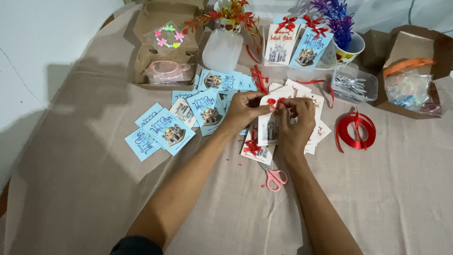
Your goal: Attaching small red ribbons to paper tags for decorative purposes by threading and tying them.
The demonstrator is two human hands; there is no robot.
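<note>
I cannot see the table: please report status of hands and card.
Both hands, left and right, pinch white card at red bow. Pink scissors lie nearby. Nothing obstructs.

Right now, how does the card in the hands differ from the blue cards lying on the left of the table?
The card in the hands is white and held up; the blue cards are light blue and lie flat, spread on the cloth. The held card carries a small red bow at its top, pinched by the left hand and right hand; the blue cards have none. Both show a building picture.
</note>
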